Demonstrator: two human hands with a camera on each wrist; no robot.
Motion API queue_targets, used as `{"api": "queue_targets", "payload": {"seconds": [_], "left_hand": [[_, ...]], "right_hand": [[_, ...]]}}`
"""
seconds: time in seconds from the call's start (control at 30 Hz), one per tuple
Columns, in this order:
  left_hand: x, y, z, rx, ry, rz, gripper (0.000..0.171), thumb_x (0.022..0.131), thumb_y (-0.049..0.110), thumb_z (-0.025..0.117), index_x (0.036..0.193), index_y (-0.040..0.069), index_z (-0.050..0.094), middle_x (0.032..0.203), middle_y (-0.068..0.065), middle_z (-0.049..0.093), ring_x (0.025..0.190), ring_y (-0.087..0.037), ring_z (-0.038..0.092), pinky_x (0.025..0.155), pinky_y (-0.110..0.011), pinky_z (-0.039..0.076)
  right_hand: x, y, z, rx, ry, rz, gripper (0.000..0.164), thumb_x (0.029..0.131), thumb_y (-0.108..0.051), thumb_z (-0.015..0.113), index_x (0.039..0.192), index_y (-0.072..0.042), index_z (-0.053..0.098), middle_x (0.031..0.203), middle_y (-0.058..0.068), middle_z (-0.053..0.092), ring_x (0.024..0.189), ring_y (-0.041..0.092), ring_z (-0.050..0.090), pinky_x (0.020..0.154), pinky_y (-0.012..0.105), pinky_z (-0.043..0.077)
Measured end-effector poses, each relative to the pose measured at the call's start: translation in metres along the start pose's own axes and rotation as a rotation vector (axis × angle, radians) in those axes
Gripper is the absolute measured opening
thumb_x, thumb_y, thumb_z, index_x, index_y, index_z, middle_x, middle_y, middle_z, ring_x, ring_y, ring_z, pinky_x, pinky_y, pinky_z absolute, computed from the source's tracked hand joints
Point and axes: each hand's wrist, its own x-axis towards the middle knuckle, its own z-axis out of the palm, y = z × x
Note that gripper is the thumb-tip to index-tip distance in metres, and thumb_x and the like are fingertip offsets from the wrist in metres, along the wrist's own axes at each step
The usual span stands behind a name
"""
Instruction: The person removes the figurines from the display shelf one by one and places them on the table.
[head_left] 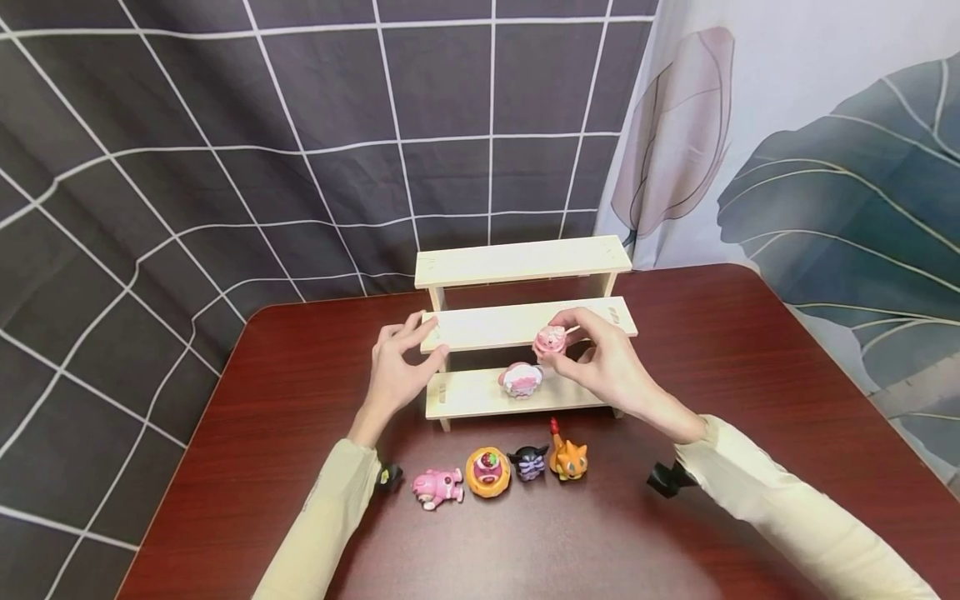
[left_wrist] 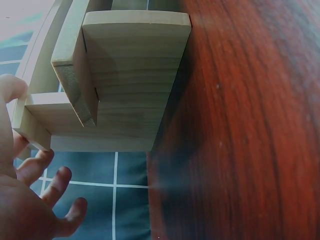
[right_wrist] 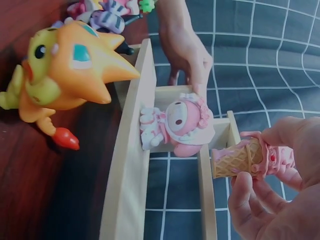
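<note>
A light wooden three-tier shelf [head_left: 517, 260] stands on the table. My left hand [head_left: 397, 367] pinches the left end of its middle board, with the thumb at the front edge; the left wrist view shows this board end [left_wrist: 35, 132] between thumb and fingers. My right hand [head_left: 603, 367] holds a pink ice-cream-cone figurine [head_left: 550, 340] over the right part of the middle board. In the right wrist view the waffle cone [right_wrist: 240, 160] points its base at the board; whether they touch I cannot tell. A pink-and-white hooded figurine [right_wrist: 180, 122] sits on the lowest board.
In front of the shelf lie a pink figurine [head_left: 437, 488], a round yellow-orange figurine [head_left: 488, 472], a black-and-purple figurine [head_left: 528, 462] and an orange figurine with a red-tipped tail [head_left: 568, 458]. Behind the dark red table [head_left: 300, 367] hangs a dark grid curtain [head_left: 315, 108].
</note>
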Motion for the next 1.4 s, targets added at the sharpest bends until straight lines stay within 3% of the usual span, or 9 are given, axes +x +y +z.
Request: {"api": "queue_targets", "payload": {"seconds": [0.33,0.77,1.4], "left_hand": [[0.000,-0.002,0.001,0.006,0.009,0.012,0.044,0.083,0.025,0.080,0.125,0.014,0.073,0.137,-0.014,0.059,0.106,-0.033,0.050,0.088,-0.050,0.038],[-0.001,0.001,0.000,0.006,0.004,0.002,0.044,0.083,0.025,0.079,0.125,0.013,0.072,0.138,-0.015,0.058,0.107,-0.033,0.050,0.089,-0.050,0.038],[0.000,0.001,0.000,-0.006,0.006,0.014,0.045,0.083,0.025,0.080,0.126,0.012,0.072,0.137,-0.014,0.059,0.106,-0.032,0.050,0.087,-0.049,0.039]], "right_hand": [[-0.019,0.000,-0.006,-0.016,0.002,0.023,0.037,0.077,0.003,0.082,0.108,-0.007,0.064,0.097,0.001,0.066,0.080,0.017,0.064,0.056,0.027,0.051],[-0.041,0.003,-0.013,0.008,0.008,0.115,0.036,0.079,-0.001,0.082,0.108,-0.012,0.064,0.094,-0.004,0.066,0.083,0.015,0.061,0.052,0.024,0.049],[-0.069,0.005,-0.022,0.022,0.017,0.152,0.040,0.077,0.004,0.082,0.110,-0.009,0.063,0.097,0.000,0.069,0.082,0.014,0.066,0.054,0.026,0.053]]}}
